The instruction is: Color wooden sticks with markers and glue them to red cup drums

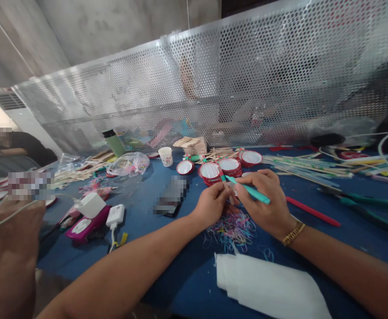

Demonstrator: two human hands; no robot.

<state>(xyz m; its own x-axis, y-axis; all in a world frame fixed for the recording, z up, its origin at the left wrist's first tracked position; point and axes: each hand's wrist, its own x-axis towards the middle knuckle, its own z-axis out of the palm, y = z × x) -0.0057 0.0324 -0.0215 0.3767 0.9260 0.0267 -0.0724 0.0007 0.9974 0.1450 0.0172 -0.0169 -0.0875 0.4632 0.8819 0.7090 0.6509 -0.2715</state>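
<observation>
My left hand [214, 204] pinches a flat wooden stick [223, 178] whose upper end is coloured red and green. In my right hand [264, 201] is a teal marker pen [255, 193], held like a writing tool, its tip at or close to the stick. Under both hands lies a loose heap of thin coloured rubber bands [234, 230]. Just beyond my fingers stand stacks of round red-rimmed discs [210, 170] with white faces. To the right, a red marker pen [313, 212] lies on the blue table [177, 261].
White folded sheets [270, 283] lie near me. A phone [170, 195], paper cup [165, 157], green bottle [113, 142] and power strip with chargers [87, 223] stand leftward. Green-handled pliers [370, 208] lie right. Another person's hand [17, 226] is at far left. A perforated metal screen [147, 88] closes the back.
</observation>
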